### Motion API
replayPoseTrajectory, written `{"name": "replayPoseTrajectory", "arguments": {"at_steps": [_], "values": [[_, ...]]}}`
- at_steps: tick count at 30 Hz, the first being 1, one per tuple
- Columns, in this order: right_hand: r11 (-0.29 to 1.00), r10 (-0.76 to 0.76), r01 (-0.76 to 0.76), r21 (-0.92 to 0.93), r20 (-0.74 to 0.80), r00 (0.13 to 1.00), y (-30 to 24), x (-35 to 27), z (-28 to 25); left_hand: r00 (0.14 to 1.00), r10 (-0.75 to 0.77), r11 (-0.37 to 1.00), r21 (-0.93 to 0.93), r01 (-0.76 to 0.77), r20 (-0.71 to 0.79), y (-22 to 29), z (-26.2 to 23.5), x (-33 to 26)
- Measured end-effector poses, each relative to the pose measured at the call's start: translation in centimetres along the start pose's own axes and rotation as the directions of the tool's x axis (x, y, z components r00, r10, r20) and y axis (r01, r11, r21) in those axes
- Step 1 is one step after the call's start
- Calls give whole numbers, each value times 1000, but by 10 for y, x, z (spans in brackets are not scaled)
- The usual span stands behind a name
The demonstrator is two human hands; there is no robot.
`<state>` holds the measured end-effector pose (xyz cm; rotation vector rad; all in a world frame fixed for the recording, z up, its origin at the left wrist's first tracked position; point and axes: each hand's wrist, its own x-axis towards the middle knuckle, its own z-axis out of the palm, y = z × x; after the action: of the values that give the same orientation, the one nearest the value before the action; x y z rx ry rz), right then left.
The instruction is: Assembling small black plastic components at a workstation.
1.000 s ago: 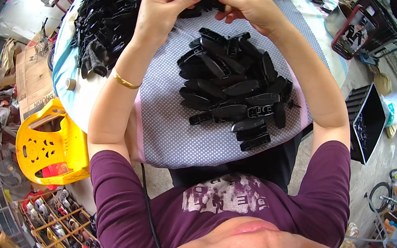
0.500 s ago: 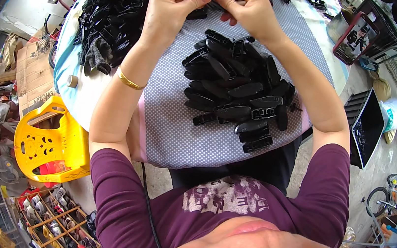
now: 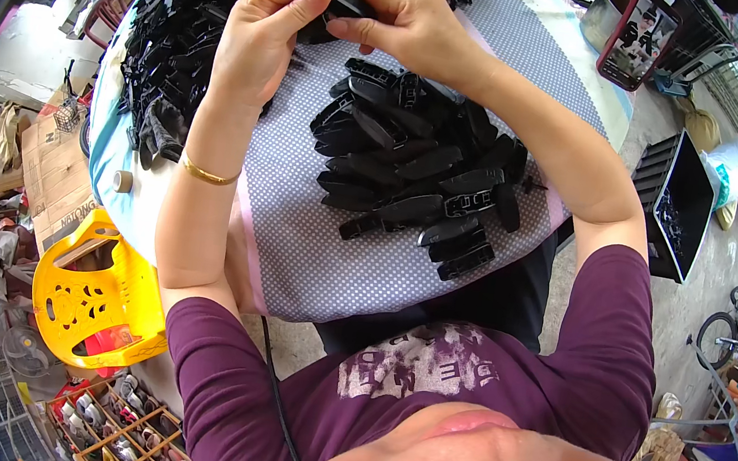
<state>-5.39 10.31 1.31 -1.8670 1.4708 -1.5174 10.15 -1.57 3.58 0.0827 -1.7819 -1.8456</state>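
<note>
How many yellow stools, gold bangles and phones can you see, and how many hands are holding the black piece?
Yellow stool: 1
Gold bangle: 1
Phone: 1
Hands on the black piece: 2, the left hand and the right hand
Total: 5
The black parts heaped on the dotted cloth are too many and too overlapped to count.

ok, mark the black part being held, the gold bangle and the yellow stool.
black part [image 3: 346, 2], head view, its top face between both hands
gold bangle [image 3: 207, 176], head view, band on the left wrist
yellow stool [image 3: 93, 303], head view, patterned seat
</note>
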Motion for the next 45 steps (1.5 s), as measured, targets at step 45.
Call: {"name": "replayPoseTrajectory", "arguments": {"at_steps": [45], "values": [[742,-40,-101,-663,-194,980,65,76,-59,997,64,21,999,-43,41,-55,-1,-6]]}}
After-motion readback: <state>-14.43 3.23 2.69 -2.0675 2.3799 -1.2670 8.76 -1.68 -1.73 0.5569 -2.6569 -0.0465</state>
